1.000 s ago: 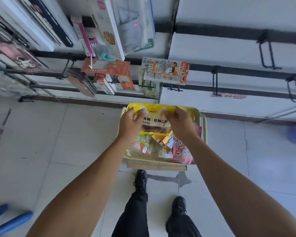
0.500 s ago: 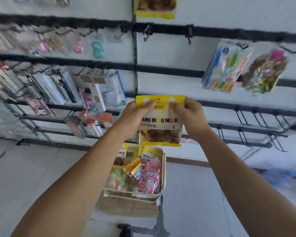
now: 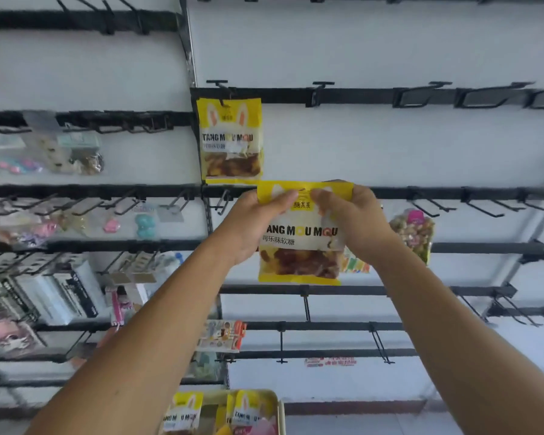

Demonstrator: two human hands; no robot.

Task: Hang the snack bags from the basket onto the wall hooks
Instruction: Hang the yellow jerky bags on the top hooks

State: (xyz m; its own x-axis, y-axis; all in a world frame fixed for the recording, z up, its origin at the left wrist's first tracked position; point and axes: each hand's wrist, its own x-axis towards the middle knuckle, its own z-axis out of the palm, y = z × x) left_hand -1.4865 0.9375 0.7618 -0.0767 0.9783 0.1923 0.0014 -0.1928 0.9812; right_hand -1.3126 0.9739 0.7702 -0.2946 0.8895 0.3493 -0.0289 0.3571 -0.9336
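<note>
You have lifted the yellow plastic snack bag (image 3: 300, 233) out of the pale yellow wire basket (image 3: 275, 403) and up to the wall; your left hand (image 3: 248, 224) and right hand (image 3: 355, 221) each pinch its top edge. It hangs between them, just below the matching hung bag (image 3: 230, 142), near the empty black metal hook (image 3: 319, 89), so threading comes next

Both bare forearms raised and extended forward and up, converging, left hand (image 3: 252, 224) and right hand (image 3: 355, 221) level with each other, fingers curled, thumbs uppermost, each pinching a top corner of one yellow snack bag (image 3: 299, 246).
</note>
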